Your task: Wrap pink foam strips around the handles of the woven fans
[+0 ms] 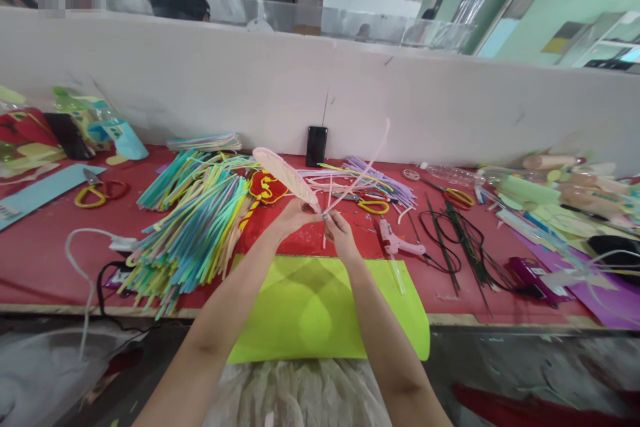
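A red desk (40,260) ran below a white partition (200,80), with pastel strips (195,227) at nine o'clock and a lime sheet (310,313) at six. At centre, the left hand (293,215) had its fingers pinching a pale pink feather shape (283,173) that pointed to ten. The right hand (341,233) had its fingers pinching a thin pink strip (370,160) that curved toward one.

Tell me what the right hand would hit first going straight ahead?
Beyond the right hand, probably the loose pale pink strips on the red table; behind them, the black phone. Depth is unclear.
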Demonstrator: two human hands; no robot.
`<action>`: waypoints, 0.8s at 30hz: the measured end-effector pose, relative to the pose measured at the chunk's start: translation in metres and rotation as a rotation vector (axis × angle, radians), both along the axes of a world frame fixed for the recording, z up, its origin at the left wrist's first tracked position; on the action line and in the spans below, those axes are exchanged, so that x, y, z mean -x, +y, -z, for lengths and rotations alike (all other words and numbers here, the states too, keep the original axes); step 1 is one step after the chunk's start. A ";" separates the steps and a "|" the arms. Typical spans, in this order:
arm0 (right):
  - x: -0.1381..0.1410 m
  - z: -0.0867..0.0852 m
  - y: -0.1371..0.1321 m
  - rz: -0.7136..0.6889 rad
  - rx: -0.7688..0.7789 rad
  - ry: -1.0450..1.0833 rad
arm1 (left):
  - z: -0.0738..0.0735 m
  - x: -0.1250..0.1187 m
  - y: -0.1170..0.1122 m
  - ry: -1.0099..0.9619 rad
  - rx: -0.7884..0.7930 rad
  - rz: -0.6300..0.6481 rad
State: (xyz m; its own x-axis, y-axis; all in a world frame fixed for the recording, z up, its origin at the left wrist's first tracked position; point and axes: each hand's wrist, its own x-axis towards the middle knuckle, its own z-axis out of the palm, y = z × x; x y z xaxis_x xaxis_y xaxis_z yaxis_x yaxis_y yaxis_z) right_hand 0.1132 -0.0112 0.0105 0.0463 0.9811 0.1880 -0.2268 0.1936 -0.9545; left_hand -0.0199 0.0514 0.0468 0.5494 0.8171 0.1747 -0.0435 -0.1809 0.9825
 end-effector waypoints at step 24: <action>0.003 0.002 -0.001 -0.040 0.006 0.130 | -0.004 -0.001 -0.005 0.040 -0.164 0.050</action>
State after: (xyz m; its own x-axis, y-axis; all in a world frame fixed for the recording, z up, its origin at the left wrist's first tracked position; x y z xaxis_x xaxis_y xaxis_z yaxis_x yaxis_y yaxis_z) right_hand 0.1106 -0.0122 0.0083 0.0309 0.9837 0.1771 -0.3563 0.1764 -0.9175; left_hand -0.0191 0.0461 0.0505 0.5983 0.7507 0.2802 -0.0177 -0.3372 0.9413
